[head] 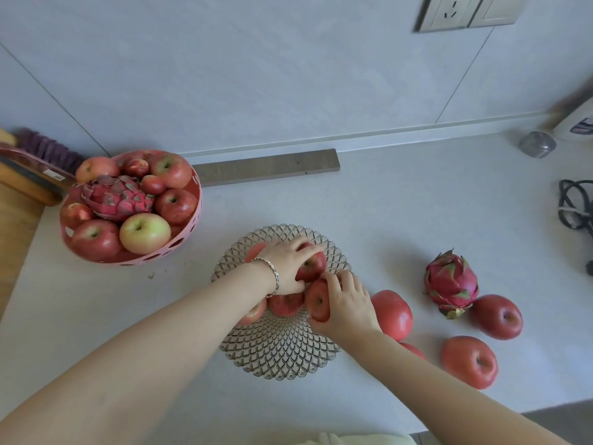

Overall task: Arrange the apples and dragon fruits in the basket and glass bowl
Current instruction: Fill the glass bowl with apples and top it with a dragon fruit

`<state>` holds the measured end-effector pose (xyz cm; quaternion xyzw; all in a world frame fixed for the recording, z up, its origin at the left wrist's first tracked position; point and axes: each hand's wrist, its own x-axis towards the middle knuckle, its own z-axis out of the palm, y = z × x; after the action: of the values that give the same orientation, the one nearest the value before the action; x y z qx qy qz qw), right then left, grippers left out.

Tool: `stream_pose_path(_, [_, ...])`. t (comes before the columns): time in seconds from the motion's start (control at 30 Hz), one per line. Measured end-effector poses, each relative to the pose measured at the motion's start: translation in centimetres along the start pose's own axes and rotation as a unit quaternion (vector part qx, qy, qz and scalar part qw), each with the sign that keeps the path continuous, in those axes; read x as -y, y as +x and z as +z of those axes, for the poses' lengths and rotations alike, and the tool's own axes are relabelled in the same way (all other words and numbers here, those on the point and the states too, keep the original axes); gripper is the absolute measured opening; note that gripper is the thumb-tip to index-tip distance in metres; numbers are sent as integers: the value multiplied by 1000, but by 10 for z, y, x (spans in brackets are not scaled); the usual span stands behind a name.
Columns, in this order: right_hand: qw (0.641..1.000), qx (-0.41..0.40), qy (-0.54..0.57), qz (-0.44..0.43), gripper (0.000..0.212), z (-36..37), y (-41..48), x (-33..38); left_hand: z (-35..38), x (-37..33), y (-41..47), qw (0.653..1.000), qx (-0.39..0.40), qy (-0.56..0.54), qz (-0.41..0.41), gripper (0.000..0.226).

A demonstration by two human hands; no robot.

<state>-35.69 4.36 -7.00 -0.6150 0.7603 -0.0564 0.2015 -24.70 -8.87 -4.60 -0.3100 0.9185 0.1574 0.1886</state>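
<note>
Pale countertop (417, 220) carries pink basket (189, 239), glass bowl (282, 358), loose apples (470, 361), perhaps four.

Faceted clear glass bowl (279, 354), pink perforated plastic basket (192, 220), glossy apples (496, 317) — matt speckled countertop (401, 220), scaly dragon fruit (451, 282)

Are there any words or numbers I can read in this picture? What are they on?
No text can be read.
White container at the right edge: a dark printed label, too blurred to read.
Pink tray behind the basket: a small sticker, too small to read.
Wall socket: only plug holes, no words.
</note>
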Motion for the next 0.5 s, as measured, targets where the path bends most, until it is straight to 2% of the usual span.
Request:
stream_pose_path(0.13, [1000, 17, 23, -6, 79, -4, 2, -4, 4, 2, -9, 1000, -11, -24, -6, 84])
stream_pose_path(0.27, [998, 36, 52, -4, 80, -9, 1, -8, 15, 10, -30, 996, -78, -36, -28, 88])
stream_pose_path(0.4, [997, 40, 58, -13, 113, -13, 4, 4, 30, 21, -67, 971, -166, -118, -129, 94])
stream_pose_path(0.5, [997, 33, 25, -62, 117, -19, 19, 15, 48, 23, -94, 962, -164, -132, -175, 97])
